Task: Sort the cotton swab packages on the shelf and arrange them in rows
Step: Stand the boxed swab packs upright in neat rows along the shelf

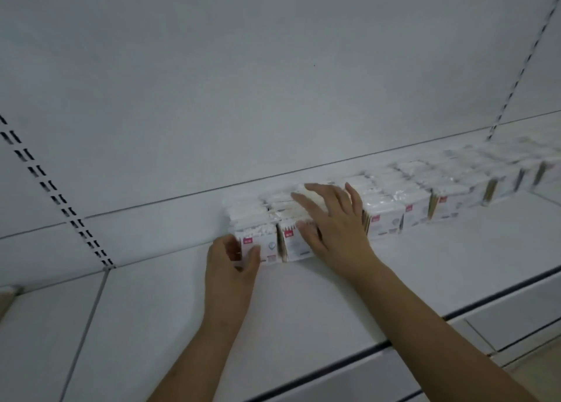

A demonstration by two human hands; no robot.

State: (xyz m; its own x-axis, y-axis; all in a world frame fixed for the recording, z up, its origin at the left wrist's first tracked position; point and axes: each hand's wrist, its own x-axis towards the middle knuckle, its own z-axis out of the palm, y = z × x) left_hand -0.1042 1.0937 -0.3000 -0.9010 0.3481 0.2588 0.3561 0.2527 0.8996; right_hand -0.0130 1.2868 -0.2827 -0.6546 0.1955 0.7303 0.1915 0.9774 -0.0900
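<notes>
Head view: cotton swab packages [385, 216] line the shelf [303, 304] against its back panel [273, 82], with bare shelf in front. The left hand [232, 268] pinches the end package [258, 243]; the right hand [334, 222] lies flat-fingered atop its neighbours. Far packages blur.

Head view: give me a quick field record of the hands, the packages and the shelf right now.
left hand: grips the leftmost front package at its left end
right hand: fingers spread flat on the packages just right of it
cotton swab packages: rows running right along the back panel, far end blurred
shelf: white, bare in front of the rows
back panel: white, slotted uprights at both sides
</notes>
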